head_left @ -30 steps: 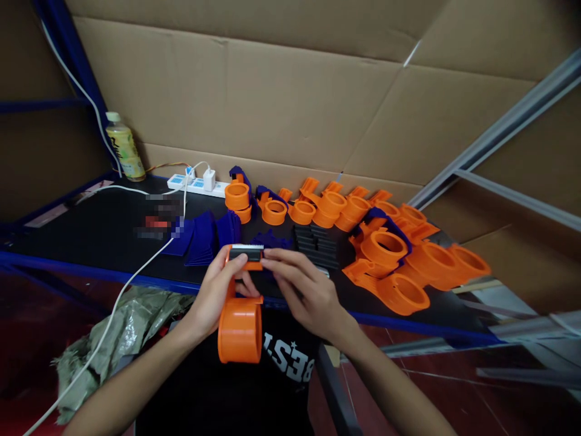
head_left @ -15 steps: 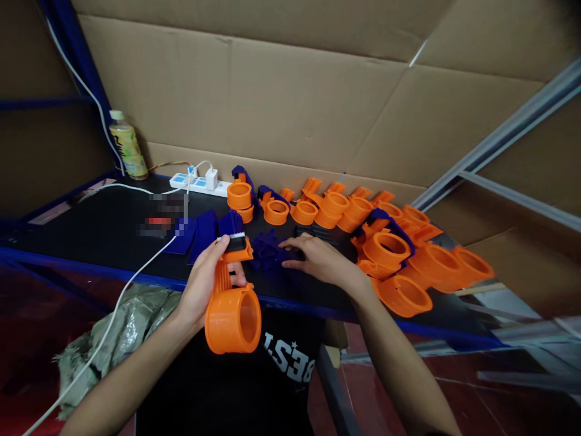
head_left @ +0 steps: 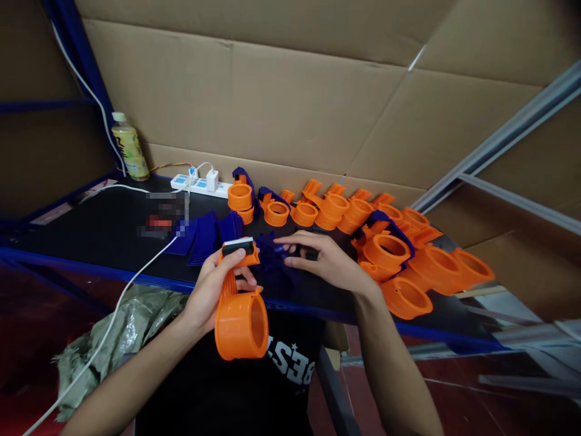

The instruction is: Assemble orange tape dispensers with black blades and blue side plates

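Observation:
My left hand point(head_left: 211, 287) is wrapped round the handle of an orange plastic tape dispenser point(head_left: 240, 327). Its round hub hangs down, and a black piece with a white toothed blade point(head_left: 238, 245) sits at its upper end, under my thumb. My right hand point(head_left: 320, 254) reaches over a pile of small dark blue plastic parts point(head_left: 272, 263), fingers apart and tips among the parts. Left of the pile lie stacked flat dark blue pieces point(head_left: 204, 239).
Several orange dispensers point(head_left: 333, 209) stand along the back and right of the black table point(head_left: 113, 242), some with blue parts fitted. A white power strip point(head_left: 220, 189) and a drink bottle point(head_left: 130, 148) are at the back left. A white cable point(head_left: 136, 278) crosses the front edge.
My left hand has moved slightly right and down with the dispenser, turning its blade end more towards me. My right hand's fingers have shifted a little left and curled further into the blue parts.

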Tool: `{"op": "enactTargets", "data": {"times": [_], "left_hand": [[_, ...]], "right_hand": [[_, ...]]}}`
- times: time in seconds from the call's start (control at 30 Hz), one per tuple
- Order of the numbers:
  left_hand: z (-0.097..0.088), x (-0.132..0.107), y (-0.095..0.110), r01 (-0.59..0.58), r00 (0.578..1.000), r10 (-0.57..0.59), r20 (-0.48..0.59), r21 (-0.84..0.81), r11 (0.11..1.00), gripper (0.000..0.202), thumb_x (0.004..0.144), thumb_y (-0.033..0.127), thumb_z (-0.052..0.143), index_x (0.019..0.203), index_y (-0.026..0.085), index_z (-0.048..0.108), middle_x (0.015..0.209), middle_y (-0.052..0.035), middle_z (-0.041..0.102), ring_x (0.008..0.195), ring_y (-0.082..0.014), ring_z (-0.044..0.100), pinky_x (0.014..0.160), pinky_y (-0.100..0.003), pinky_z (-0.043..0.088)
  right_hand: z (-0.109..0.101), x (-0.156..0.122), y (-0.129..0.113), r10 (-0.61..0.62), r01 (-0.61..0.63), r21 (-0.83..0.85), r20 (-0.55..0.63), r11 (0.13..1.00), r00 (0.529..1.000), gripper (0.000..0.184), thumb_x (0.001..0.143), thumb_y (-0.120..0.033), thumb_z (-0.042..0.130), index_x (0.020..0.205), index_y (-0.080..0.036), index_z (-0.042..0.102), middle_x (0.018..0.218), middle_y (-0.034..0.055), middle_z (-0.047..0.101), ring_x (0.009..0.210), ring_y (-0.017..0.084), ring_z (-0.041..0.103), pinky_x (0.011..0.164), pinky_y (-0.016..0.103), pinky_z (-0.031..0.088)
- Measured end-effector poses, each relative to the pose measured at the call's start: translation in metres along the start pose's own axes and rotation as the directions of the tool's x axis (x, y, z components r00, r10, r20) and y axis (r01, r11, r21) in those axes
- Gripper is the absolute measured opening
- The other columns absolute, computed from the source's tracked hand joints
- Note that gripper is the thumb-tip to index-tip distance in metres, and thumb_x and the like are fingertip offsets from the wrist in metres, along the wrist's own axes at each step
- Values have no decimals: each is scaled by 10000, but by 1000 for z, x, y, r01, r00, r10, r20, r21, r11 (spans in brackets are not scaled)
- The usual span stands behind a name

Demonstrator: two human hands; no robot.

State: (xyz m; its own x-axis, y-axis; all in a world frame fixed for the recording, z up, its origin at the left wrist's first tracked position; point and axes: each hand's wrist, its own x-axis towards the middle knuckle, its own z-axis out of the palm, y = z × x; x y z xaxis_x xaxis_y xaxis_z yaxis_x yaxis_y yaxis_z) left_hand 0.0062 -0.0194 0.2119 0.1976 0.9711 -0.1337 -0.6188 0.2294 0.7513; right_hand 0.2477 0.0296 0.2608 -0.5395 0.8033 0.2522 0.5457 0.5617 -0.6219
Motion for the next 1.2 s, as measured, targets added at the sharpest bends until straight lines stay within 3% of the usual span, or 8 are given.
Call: {"op": "enactTargets", "data": {"times": [0.17,0.27,0.43,0.63,0.83,1.0,1.2], "left_hand": [[4,-1,-10,53,999,-53,4,-18,998,344,806,353,781,1048,157,634,632,-1,674,523,-152,652,650,-355,638],[5,-2,-13,61,998,-61,2,-17,998,343,801,364,792,1020,174,608,604,13,660,517,-154,655,637,-347,636],[4,-3,-11,118,993,-119,16,24,993,343,806,365,789,1026,178,605,617,3,674,498,-155,657,599,-327,630],[5,-5,-8,144,990,-144,-12,11,990,347,799,357,793,1034,177,612,631,5,673,500,-145,655,622,-325,634],[11,-14,0,199,980,-199,-25,-7,980,304,822,329,770,1040,187,611,621,38,620,492,-124,622,602,-325,636],[13,-14,4,205,979,-205,1,27,978,252,824,294,763,971,182,591,721,10,675,476,-94,588,609,-341,642],[14,-15,7,220,974,-223,29,71,973,179,842,263,725,937,182,597,661,14,649,489,-101,572,587,-325,627]], "right_hand": [[23,-3,-23,50,-18,280,-107,960,993,437,884,-394,724,1291,-240,691,983,43,684,714,115,586,607,234,502],[38,-3,-28,46,2,308,-149,952,988,418,869,-375,746,1265,-246,709,1000,48,691,799,139,618,668,247,528],[47,-5,-29,-5,68,237,-255,969,967,383,865,-326,760,1241,-260,729,1023,48,683,824,146,609,735,274,531],[47,-11,-29,-87,104,48,-281,993,956,400,867,-323,764,1263,-293,714,1028,44,700,823,166,613,767,318,542],[51,-16,-29,-123,136,24,-288,990,950,398,872,-332,765,1264,-295,706,1041,42,706,805,162,605,759,326,552],[54,-19,-31,-169,182,10,-323,983,931,394,870,-298,769,1257,-272,704,1076,61,710,935,192,634,760,326,555],[62,-21,-29,-198,207,-12,-350,978,916,389,858,-289,783,1237,-261,701,1087,68,713,984,208,659,828,364,556]]}}
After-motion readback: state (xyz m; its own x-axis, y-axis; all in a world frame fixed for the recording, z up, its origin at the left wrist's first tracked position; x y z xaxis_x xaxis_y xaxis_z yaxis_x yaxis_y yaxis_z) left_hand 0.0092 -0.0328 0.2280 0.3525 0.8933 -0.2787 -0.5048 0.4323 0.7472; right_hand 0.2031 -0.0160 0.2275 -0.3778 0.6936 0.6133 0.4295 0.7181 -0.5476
